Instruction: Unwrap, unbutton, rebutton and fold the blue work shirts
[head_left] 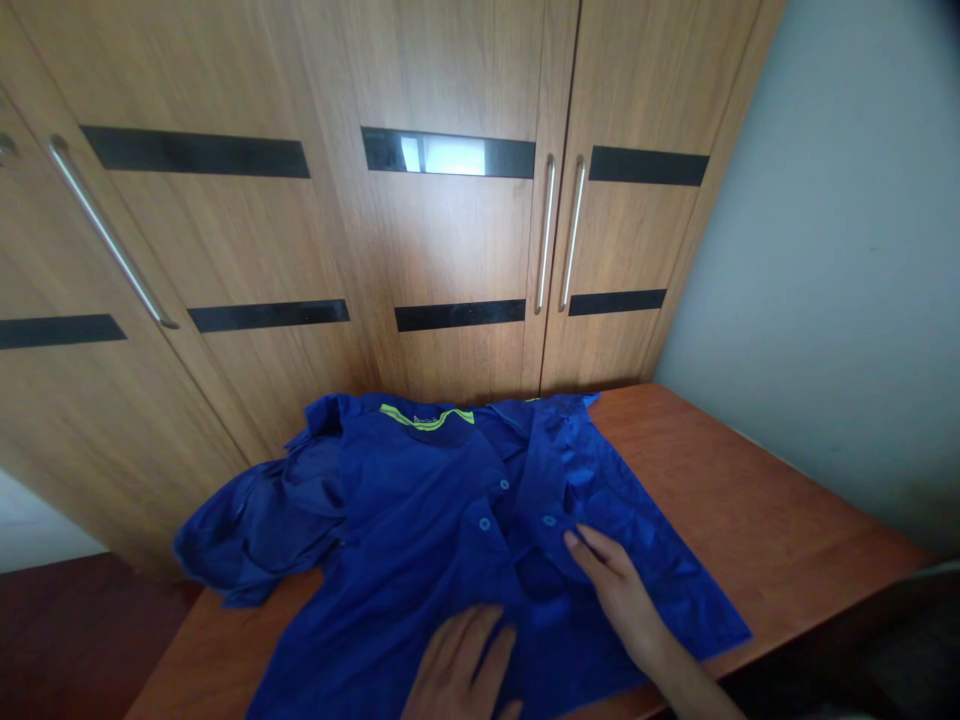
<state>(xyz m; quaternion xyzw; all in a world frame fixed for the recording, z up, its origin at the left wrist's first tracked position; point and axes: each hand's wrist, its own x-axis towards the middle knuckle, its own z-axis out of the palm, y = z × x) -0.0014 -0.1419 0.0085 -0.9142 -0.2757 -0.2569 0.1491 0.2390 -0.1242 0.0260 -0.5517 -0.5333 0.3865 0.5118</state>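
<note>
A blue shirt (397,510) with a yellow-green trim inside its collar lies spread over a wooden table, its front partly unbuttoned. Pale buttons show along the opening. My right hand (611,575) pinches the edge of the right front panel just below a button (550,520). Low in the view, my left hand (461,660) rests over the lower front of the shirt with its fingers apart; it is slightly blurred. One sleeve (262,520) lies bunched at the left side, hanging over the table's edge.
Behind the table (720,510) stands a wooden wardrobe (450,240) with metal handles (546,235) and black strips. A pale wall (832,270) rises on the right. Dark reddish floor (67,640) shows at the lower left.
</note>
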